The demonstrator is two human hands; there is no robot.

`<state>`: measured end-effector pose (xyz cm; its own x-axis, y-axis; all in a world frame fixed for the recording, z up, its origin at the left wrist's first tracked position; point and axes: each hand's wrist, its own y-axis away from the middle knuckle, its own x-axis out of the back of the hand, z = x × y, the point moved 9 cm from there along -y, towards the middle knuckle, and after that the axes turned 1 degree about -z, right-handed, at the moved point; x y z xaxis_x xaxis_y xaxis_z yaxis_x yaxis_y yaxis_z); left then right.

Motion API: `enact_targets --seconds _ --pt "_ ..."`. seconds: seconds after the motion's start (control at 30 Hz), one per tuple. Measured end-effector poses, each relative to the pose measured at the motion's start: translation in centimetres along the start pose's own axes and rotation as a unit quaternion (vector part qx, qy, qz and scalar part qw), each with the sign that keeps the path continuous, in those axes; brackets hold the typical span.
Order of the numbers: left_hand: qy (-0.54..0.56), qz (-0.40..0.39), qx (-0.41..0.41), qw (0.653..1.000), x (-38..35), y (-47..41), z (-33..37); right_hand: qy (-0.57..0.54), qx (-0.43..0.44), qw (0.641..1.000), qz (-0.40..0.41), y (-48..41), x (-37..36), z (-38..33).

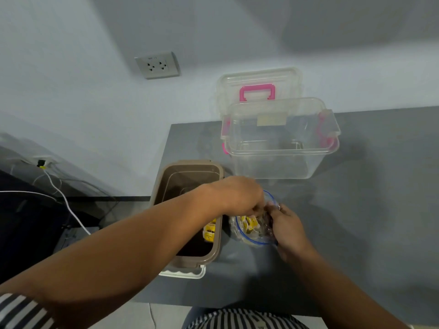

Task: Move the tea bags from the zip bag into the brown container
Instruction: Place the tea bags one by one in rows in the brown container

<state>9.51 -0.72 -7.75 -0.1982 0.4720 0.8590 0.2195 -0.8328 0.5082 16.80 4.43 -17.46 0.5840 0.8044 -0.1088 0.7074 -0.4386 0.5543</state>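
Tea bags wait in the zip bag right of the brown container, right hand pinching it, left hand nearer, grip hidden.

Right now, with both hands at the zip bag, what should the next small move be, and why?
Probably the left hand should lift some tea bags out and carry them to the brown container. Its fingers are in the mouth of the zip bag, the right hand holds it open, and yellow bags lie inside.

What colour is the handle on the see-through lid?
Pink; the handle on the clear lid by the wall shows plainly in the head view.
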Motion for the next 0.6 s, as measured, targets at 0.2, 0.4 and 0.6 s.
enact_targets --seconds 0.2,0.4,0.6 --pt "0.129 0.101 0.051 0.985 2.9 2.7 -2.8 -0.013 -0.012 1.000 0.014 0.6 -0.4 -0.1" --pt "0.242 0.206 0.087 0.944 6.0 8.2 -5.8 -0.030 -0.019 0.998 0.045 1.8 -1.3 -0.5" --pt "0.266 0.248 0.105 0.926 6.4 13.7 -8.3 -0.020 -0.029 0.996 0.082 2.6 -1.4 0.0"
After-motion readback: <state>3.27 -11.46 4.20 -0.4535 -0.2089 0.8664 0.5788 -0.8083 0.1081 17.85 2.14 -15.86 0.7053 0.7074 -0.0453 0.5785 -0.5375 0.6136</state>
